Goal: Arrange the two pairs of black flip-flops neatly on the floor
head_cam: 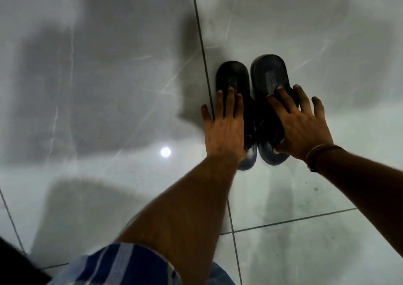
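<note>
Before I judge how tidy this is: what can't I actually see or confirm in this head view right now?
- Second pair: only two flip-flops show, the left flip-flop and the right flip-flop; the rest lies out of frame.
- Straps and midsections: covered by the left hand and right hand.
- Grip: flat palms hide whether the fingers merely press.
- Insole labels: too blurred to read.
- Floor: shadows and glare.

Dim, soft blur, glare spot [165, 152] on tiles [109, 77]
</note>
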